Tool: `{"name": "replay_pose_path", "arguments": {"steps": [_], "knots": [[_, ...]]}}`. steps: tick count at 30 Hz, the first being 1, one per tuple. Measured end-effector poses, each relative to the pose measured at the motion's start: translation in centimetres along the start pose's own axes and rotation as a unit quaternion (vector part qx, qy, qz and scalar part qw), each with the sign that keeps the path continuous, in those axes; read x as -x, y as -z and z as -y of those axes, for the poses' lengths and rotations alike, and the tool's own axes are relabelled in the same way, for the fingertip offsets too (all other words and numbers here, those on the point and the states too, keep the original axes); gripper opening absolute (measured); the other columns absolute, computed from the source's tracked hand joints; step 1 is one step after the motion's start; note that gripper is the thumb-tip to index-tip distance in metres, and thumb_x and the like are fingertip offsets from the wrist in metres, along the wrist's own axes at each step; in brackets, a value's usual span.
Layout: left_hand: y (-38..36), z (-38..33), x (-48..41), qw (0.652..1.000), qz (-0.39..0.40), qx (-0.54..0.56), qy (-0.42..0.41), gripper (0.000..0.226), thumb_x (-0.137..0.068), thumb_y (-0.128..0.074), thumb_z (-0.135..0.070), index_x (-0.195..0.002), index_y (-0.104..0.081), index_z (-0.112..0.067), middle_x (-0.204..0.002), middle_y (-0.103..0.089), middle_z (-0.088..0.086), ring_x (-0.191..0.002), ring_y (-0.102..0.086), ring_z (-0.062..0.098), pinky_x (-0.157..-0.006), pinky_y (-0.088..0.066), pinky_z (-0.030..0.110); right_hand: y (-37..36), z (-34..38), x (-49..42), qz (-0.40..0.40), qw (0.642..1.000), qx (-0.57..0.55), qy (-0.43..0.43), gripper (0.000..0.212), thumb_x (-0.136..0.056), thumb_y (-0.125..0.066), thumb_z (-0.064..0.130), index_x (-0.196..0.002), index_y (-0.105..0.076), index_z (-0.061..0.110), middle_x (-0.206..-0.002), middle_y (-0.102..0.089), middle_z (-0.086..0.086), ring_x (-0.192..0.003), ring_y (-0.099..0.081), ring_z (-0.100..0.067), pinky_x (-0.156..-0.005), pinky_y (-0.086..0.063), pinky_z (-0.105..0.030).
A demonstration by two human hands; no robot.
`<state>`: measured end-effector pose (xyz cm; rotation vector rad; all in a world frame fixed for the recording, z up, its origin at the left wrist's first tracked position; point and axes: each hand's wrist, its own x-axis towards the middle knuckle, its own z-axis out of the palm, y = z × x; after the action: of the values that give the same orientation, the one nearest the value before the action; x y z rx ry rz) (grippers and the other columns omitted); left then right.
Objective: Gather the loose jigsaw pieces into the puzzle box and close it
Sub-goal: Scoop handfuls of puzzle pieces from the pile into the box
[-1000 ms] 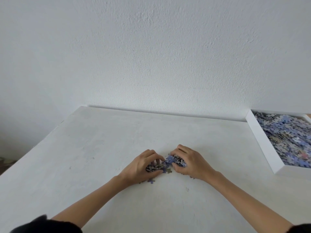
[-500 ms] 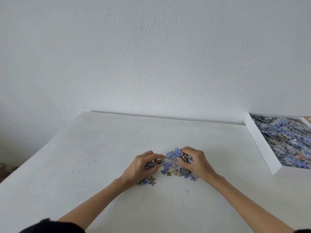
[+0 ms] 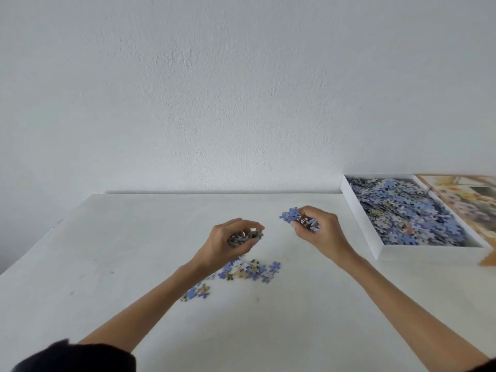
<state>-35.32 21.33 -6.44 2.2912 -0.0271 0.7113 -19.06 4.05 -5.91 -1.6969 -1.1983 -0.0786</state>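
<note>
The left hand (image 3: 230, 244) curls round a dark handful (image 3: 245, 237), the right hand (image 3: 320, 233) clamps a blue handful (image 3: 291, 216) — both above the table (image 3: 107, 251). Loose pieces (image 3: 251, 271) lie by the left wrist; the open box (image 3: 359, 220) hugs the table's right edge.

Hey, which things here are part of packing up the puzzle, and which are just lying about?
Part of the job:
- jigsaw pieces loose on the tabletop, with more held in the left grip and the right grip
- white box, part full of pieces
- printed lid beside it

Just there:
- table
- wall
- dark sleeve
</note>
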Motion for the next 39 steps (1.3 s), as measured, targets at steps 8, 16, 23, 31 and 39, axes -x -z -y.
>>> {"name": "replay_pose_path", "arguments": {"steps": [8, 16, 23, 31, 39], "knots": [[-8.2, -6.1, -8.8, 0.995, 0.064, 0.065, -0.032, 0.021, -0.088, -0.062, -0.016, -0.108, -0.065, -0.023, -0.096, -0.062, -0.006, -0.061, -0.056, 0.007, -0.042, -0.046, 0.02, 11.4, -3.3, -0.4, -0.059, 0.995, 0.081, -0.018, 0.023, -0.078, -0.064, 0.018, -0.087, -0.067, -0.003, -0.077, -0.066, -0.015, -0.067, -0.051, -0.01, -0.061, -0.036, -0.007], [-19.4, -9.0, -18.3, 0.984, 0.126, 0.036, -0.124, 0.026, -0.087, -0.064, -0.016, -0.113, -0.064, -0.012, -0.098, -0.066, 0.001, -0.076, -0.056, 0.003, -0.069, -0.043, 0.009, 21.0, -11.1, -1.2, -0.05, 0.98, 0.175, -0.079, 0.023, -0.08, -0.068, 0.012, -0.098, -0.066, -0.003, -0.096, -0.067, -0.015, -0.088, -0.06, -0.021, -0.075, -0.043, -0.019], [-26.4, -7.4, -22.5, 0.971, 0.212, -0.022, -0.108, 0.028, -0.088, -0.063, -0.026, -0.113, -0.063, -0.015, -0.103, -0.067, 0.004, -0.089, -0.059, 0.01, -0.083, -0.046, 0.021, 23.6, -17.9, -1.9, -0.009, 0.965, 0.193, -0.176, 0.039, -0.083, -0.065, 0.023, -0.116, -0.06, 0.003, -0.12, -0.06, -0.012, -0.113, -0.055, -0.024, -0.096, -0.04, -0.029], [-27.5, -5.5, -21.9, 0.988, 0.144, -0.057, -0.02, 0.051, -0.083, -0.048, -0.059, -0.113, -0.057, -0.02, -0.114, -0.05, -0.003, -0.108, -0.046, 0.009, -0.094, -0.04, 0.028, 22.4, -21.6, -2.0, -0.039, 0.941, 0.311, -0.13, 0.029, -0.086, -0.058, 0.038, -0.109, -0.064, 0.022, -0.115, -0.051, -0.006, -0.113, -0.04, -0.025, -0.092, -0.038, -0.037], [-28.7, -6.2, -19.9, 0.942, 0.22, -0.253, 0.008, 0.093, -0.078, -0.002, -0.069, -0.143, -0.021, -0.005, -0.147, -0.023, 0.013, -0.134, -0.025, 0.025, -0.111, -0.019, 0.034, 21.2, -22.4, -2.6, 0.123, 0.886, 0.388, -0.223, 0.056, -0.096, -0.024, 0.047, -0.145, -0.021, 0.018, -0.154, -0.011, -0.01, -0.142, -0.001, -0.025, -0.114, -0.004, -0.038]]}}
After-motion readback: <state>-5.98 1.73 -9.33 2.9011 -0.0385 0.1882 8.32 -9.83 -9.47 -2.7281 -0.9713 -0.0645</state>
